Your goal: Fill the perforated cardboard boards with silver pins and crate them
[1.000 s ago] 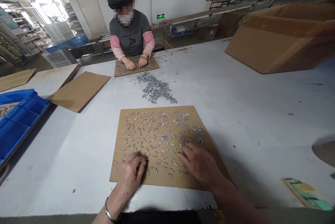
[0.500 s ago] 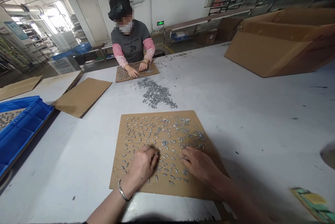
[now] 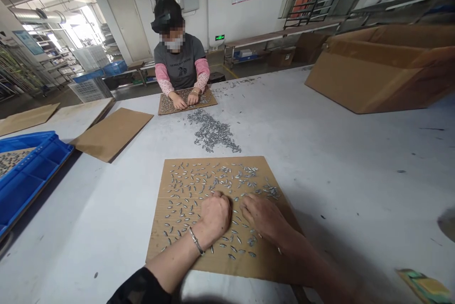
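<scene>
A cardboard sheet [image 3: 161, 228] lies before me, strewn with small silvery spindle-shaped metal pieces [image 3: 224, 245]. Toward its left side they lie mostly apart; at the upper right they bunch together. My left hand [image 3: 216, 211], with a bracelet at the wrist, rests over the middle of the sheet, its fingers curled and pressed together. Just right of it is my right hand [image 3: 263, 214], fingers bent and closed down at the pieces. Whatever either hand's fingertips pinch is hidden or too small to make out.
A heap of the same pieces [image 3: 213, 131] lies on the white table [image 3: 337, 162] beyond my sheet. Across from me a co-worker [image 3: 179, 65] bends over another cardboard sheet. A blue crate [image 3: 31, 181] and bare cardboard [image 3: 113, 133] are left; a large cardboard box [image 3: 366, 76] stands right.
My left hand has moved right and slightly away from me, closer to my right hand. My right hand has shifted slightly left. The camera view has tilted up a little.
</scene>
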Motion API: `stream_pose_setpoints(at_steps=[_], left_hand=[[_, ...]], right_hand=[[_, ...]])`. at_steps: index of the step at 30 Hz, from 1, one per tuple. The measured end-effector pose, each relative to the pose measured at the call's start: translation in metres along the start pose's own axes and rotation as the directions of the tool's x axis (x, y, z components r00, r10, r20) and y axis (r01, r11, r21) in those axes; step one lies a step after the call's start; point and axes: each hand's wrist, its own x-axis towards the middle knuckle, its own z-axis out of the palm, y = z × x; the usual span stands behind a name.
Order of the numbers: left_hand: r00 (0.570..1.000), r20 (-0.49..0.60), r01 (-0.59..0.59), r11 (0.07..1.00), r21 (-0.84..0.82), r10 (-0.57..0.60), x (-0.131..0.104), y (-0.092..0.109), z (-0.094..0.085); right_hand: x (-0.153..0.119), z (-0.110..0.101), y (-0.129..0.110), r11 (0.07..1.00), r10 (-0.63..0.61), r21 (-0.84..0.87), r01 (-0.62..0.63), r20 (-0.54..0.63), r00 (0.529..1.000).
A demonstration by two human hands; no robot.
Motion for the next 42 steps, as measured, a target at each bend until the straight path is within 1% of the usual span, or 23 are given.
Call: stream_pose_setpoints(at_steps=[3, 5, 7, 11, 14, 18, 23, 27, 29, 32, 35, 37, 40, 42], left_hand=[[1.0, 0.008, -0.017, 1.0, 0.019, 0.017, 0.002, -0.001, 0.003], [0.999, 0.014, -0.035, 0.999, 0.019, 0.035, 0.003, -0.002, 0.004], [0.998, 0.02, -0.054, 0.998, 0.02, 0.053, 0.002, -0.003, 0.004], [0.996, 0.009, -0.091, 0.996, 0.013, 0.091, -0.001, -0.007, 0.006], [0.996, -0.012, -0.088, 0.996, 0.01, 0.089, -0.002, -0.007, 0.01], [0.996, -0.018, -0.082, 0.997, 0.009, 0.083, -0.002, -0.004, 0.013], [0.997, 0.001, -0.078, 0.997, 0.023, 0.078, -0.002, 0.0, 0.01], [0.997, -0.027, -0.077, 0.997, 0.026, 0.078, -0.002, 0.0, 0.007], [0.996, -0.055, -0.068, 0.998, 0.013, 0.068, -0.001, -0.002, 0.006], [0.996, -0.066, -0.061, 0.998, -0.005, 0.06, 0.002, -0.005, 0.003], [0.996, -0.06, -0.068, 0.997, -0.021, 0.067, 0.001, -0.006, -0.002], [0.997, -0.044, -0.066, 0.997, -0.037, 0.064, 0.0, -0.005, -0.003], [0.997, -0.037, -0.064, 0.996, -0.065, 0.062, -0.002, -0.005, -0.004], [0.997, -0.049, -0.066, 0.994, -0.083, 0.062, -0.005, -0.007, -0.006]], right_hand=[[0.001, -0.006, 0.001, 0.999, -0.052, 0.011, 0.052, -0.004, 0.999], [-0.002, -0.007, -0.004, 0.994, -0.103, 0.033, 0.102, 0.008, 0.995], [-0.005, -0.005, -0.01, 0.992, -0.122, 0.029, 0.122, 0.029, 0.992], [-0.009, 0.001, -0.016, 0.993, -0.12, -0.003, 0.12, 0.015, 0.993], [-0.006, 0.004, -0.011, 0.992, -0.13, 0.001, 0.13, -0.044, 0.991], [0.001, 0.006, -0.001, 0.992, -0.101, -0.086, 0.092, -0.106, 0.989], [0.004, 0.009, -0.006, 0.984, -0.118, -0.149, 0.1, -0.116, 0.986], [0.001, 0.003, -0.016, 0.985, -0.1, -0.147, 0.085, -0.096, 0.99], [0.001, -0.001, -0.019, 0.987, -0.1, -0.137, 0.09, -0.069, 0.993], [0.001, -0.006, -0.02, 0.986, -0.132, -0.106, 0.129, -0.02, 0.991], [-0.005, -0.012, -0.015, 0.993, -0.111, -0.049, 0.111, 0.008, 0.994], [-0.014, -0.016, -0.008, 0.998, -0.066, 0.016, 0.067, -0.028, 0.997], [-0.034, -0.02, 0.003, 0.992, 0.025, 0.122, -0.009, -0.13, 0.991], [-0.049, -0.021, 0.005, 0.988, 0.039, 0.155, -0.018, -0.134, 0.99]])
